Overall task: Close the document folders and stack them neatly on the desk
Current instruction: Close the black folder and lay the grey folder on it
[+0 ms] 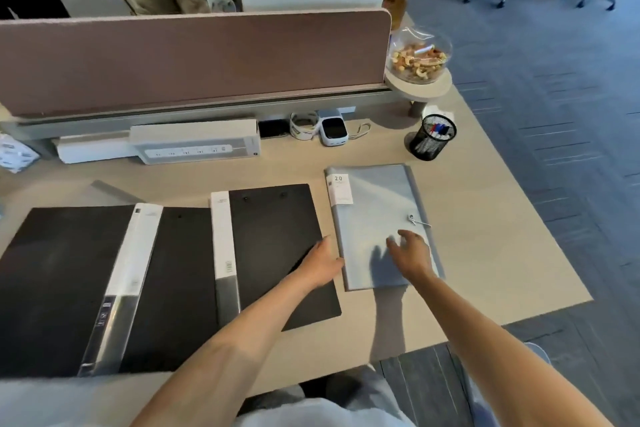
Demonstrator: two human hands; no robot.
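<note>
A closed light-blue folder with a white label and an elastic clasp lies flat at the right of the desk. My right hand hovers just above its near part, fingers spread, holding nothing. My left hand rests at the blue folder's left edge, over the right side of a closed black folder with a white spine. At the left a larger black folder lies spread open, its white and clear spine running down the middle.
A black mesh pen cup stands behind the blue folder. A white power strip box, a small device and a tape roll line the back under the brown divider. A snack bowl sits back right. The desk edge drops off at the right.
</note>
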